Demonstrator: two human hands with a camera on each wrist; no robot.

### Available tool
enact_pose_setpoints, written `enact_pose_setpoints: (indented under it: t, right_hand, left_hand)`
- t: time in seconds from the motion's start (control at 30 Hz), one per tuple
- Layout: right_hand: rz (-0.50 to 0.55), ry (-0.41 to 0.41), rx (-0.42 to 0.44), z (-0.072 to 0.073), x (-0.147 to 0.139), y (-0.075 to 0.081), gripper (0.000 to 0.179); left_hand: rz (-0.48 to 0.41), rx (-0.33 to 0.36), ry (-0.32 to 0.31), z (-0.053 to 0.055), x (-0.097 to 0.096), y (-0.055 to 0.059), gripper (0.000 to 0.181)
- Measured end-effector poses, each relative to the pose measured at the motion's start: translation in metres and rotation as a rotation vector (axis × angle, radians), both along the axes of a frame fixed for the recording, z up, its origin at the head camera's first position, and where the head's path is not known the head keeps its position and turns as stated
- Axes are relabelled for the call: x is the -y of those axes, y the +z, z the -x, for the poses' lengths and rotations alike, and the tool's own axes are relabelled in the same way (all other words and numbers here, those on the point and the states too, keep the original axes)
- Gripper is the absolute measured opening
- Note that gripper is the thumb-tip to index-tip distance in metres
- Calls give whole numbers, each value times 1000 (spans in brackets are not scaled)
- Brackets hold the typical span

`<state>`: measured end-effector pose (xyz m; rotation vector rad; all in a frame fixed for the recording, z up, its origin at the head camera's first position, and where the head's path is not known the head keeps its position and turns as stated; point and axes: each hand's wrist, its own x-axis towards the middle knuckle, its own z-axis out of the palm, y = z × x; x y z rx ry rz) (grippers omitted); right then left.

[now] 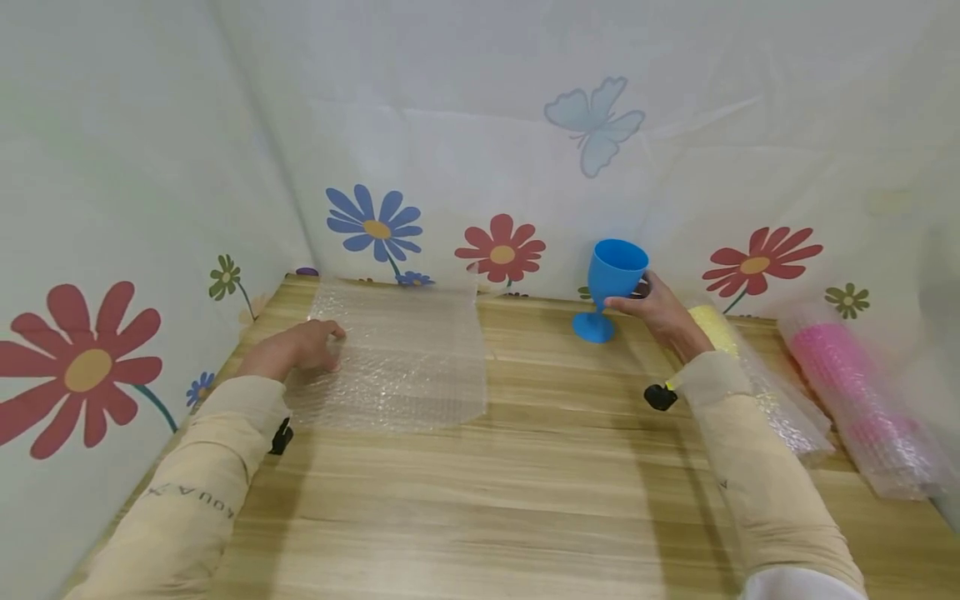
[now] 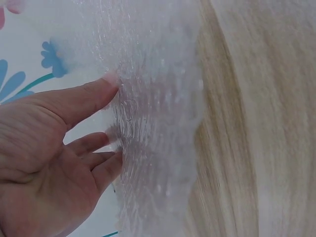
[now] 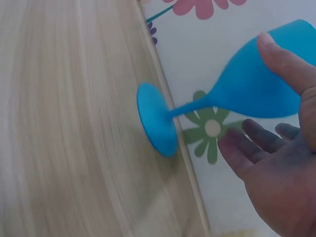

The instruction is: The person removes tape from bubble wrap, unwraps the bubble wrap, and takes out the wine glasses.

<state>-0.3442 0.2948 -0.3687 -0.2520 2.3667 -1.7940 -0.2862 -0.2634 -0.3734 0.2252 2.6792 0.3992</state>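
A blue plastic goblet (image 1: 617, 265) stands upright near the table's back edge, its round foot low on the wood. Beside its bowl is my right hand (image 1: 667, 312); in the right wrist view the thumb (image 3: 284, 61) overlaps the bowl, while the fingers (image 3: 247, 145) spread apart from it. A sheet of clear bubble wrap (image 1: 408, 358) lies on the left part of the table. My left hand (image 1: 300, 348) is at its left edge. Up close, the left thumb (image 2: 91, 96) and fingertips touch the wrap's edge with a wide gap between them; some fingertips are partly hidden behind the wrap.
Right of my right forearm lie a yellow roll in bubble wrap (image 1: 772, 400) and a pink bubble-wrapped roll (image 1: 855, 383). Flower-printed white sheeting (image 1: 450, 150) rises behind and left of the wooden table (image 1: 465, 508). A small purple thing (image 1: 307, 271) shows at the back left corner.
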Motion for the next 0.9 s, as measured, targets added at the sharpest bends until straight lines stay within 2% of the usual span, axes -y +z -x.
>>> enact_pose_setpoints:
  t: [0.1,0.3,0.4,0.5,0.6,0.7,0.83,0.9]
  right_hand:
    - [-95,4,14,-7,-11,4,102]
    - [-326,39,25,-25,-48,23,98]
    - [-432,43,4,-33,-66,33,95]
    - [-496,24,-22,-40,-84,41,92]
    - [-483,-27,-18,-46,-98,48,91]
    - [-535,-73,-64,-51,-110,52,88]
    - [-677,-92,-131,-57,-124,55,83]
    - [-693,-84,-96,-60,-129,53,86]
  left_hand:
    - [-7,2,0,0,1,-2,61]
    - [-36,-25,-9,1,3,-4,59]
    - [-46,-32,-9,-1,3,-3,57]
    - [-45,-28,-18,-2,3,-1,57]
    - [-38,-20,-20,-2,2,0,59]
    - [-27,-15,-22,-2,1,0,60]
    - [-18,-13,-25,0,1,-2,59]
    - [-16,-14,-29,0,1,-2,59]
